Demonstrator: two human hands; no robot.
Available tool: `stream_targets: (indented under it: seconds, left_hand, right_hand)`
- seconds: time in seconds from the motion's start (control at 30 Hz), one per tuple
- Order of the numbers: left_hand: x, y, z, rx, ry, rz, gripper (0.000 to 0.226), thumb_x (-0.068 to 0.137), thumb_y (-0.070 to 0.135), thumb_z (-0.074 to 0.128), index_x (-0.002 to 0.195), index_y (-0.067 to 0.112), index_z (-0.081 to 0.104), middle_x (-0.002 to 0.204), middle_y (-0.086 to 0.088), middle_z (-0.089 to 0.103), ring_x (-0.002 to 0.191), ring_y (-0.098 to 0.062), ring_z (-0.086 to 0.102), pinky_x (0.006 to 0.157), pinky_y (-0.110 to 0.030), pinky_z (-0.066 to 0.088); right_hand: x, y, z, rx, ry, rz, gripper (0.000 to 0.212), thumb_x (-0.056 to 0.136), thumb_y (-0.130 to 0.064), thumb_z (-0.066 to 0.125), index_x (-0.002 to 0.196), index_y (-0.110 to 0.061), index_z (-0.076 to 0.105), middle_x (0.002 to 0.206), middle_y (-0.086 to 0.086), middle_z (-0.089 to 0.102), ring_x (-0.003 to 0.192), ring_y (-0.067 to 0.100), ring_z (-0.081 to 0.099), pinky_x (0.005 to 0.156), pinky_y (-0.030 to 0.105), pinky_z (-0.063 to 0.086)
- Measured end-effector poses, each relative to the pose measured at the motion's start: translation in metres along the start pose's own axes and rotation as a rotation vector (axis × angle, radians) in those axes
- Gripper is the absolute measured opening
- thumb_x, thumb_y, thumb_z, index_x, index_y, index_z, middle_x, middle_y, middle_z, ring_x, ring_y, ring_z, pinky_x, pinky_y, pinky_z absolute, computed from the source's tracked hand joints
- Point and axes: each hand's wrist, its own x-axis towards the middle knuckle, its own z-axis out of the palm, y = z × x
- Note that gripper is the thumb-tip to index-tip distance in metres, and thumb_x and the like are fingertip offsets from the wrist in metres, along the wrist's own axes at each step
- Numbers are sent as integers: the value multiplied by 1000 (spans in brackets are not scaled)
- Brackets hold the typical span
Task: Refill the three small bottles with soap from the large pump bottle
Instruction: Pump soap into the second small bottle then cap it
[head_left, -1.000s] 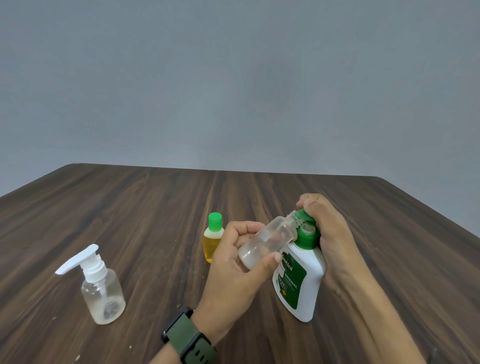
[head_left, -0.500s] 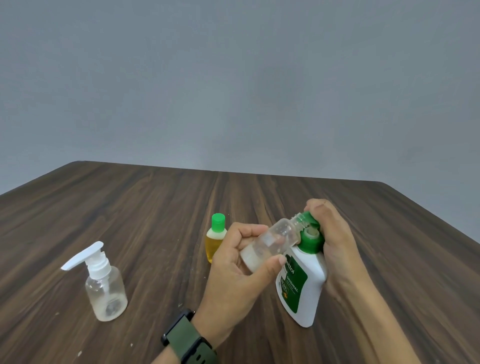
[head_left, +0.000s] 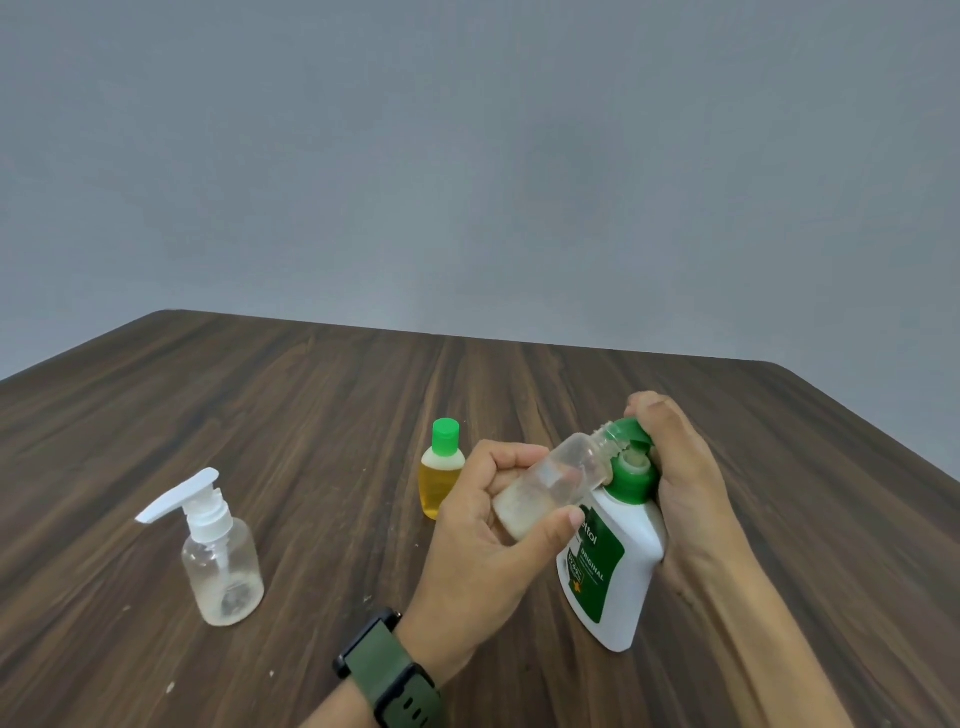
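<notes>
My left hand (head_left: 488, 525) grips a small clear uncapped bottle (head_left: 556, 480), tilted with its open neck up against the green spout of the large white pump bottle (head_left: 615, 566). My right hand (head_left: 680, 478) wraps round the back of the large bottle, its fingers curled over the green pump head. A little pale soap lies in the bottom of the tilted bottle. A small yellow-filled bottle (head_left: 441, 473) with a green cap stands behind my left hand. A small clear bottle with a white pump (head_left: 221, 556) stands at the left, nearly empty.
All of it sits on a dark wood-grain table (head_left: 311, 415) whose far edge and right corner are in view, before a plain grey wall. A green-strapped watch (head_left: 389, 670) is on my left wrist.
The hands and both held bottles keep the same pose; the view has shifted a little. The small bottle's neck stays at the green spout.
</notes>
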Motion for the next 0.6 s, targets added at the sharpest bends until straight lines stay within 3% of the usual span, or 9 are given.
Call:
stream_targets:
  seconds: [0.27, 0.47, 0.6]
  left_hand:
    - [-3, -5, -2, 50, 19, 14, 37, 64, 33, 73, 97, 28, 58, 90, 9, 69, 76, -7, 65, 64, -20, 53]
    - [-2, -2, 0, 21, 0, 23, 34, 66, 32, 73, 97, 32, 58, 92, 9, 69, 79, -10, 66, 66, -23, 55]
    - [-2, -3, -1, 35, 3, 33, 35, 66, 33, 72, 98, 30, 57, 95, 10, 68, 82, -12, 66, 65, -22, 54]
  right_hand:
    - [4, -1, -3, -54, -18, -1, 6, 70, -17, 51, 70, -22, 49, 56, 1, 46, 44, 13, 46, 47, 28, 41]
    - [-1, -1, 0, -26, -33, -10, 16, 77, -31, 55, 64, -24, 49, 51, -5, 55, 45, 10, 52, 55, 31, 43]
    - [0, -1, 1, -9, -18, -15, 23, 89, -20, 51, 67, -18, 44, 46, -6, 50, 41, 8, 49, 46, 25, 43]
